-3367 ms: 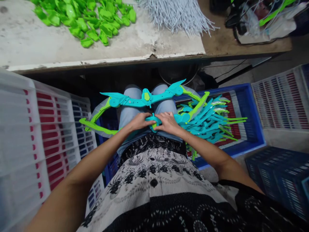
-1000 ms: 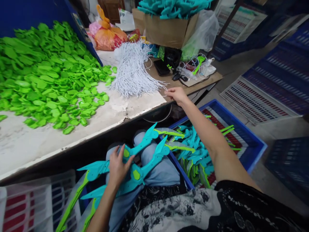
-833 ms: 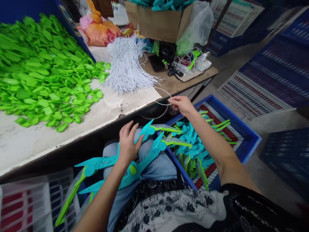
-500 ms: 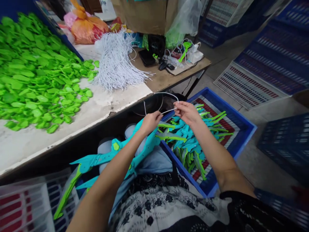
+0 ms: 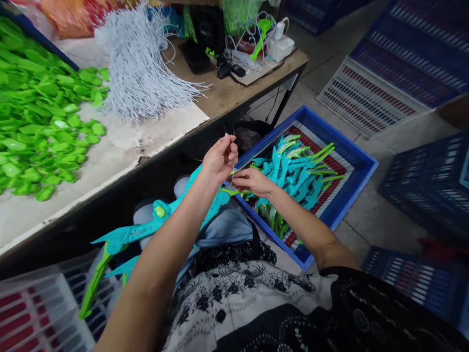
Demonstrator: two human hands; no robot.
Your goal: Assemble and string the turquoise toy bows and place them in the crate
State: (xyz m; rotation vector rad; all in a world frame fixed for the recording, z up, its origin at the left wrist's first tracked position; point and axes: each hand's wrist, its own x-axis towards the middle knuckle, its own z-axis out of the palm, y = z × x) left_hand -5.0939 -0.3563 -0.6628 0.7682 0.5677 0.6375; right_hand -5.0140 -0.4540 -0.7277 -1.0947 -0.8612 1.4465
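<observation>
My left hand is closed in a pinch on a thin white cord, above my lap. Just below and to the right of it, my right hand has its fingers pressed together on the same cord. Only a short length shows between the hands; the rest is hidden by fingers. Across my lap lie turquoise plastic pieces with lime-green parts, partly covered by my left forearm. A bundle of white cords rests on the table.
Lime-green plastic pieces are heaped on the table at left. On my right, a blue crate holds turquoise and green plastic parts. Black items and cables lie near a white power strip. More crates stand farther right.
My hands have come closer together, the left one now raised above the right. The wide loop of cord is no longer visible. The whole view has shifted slightly.
</observation>
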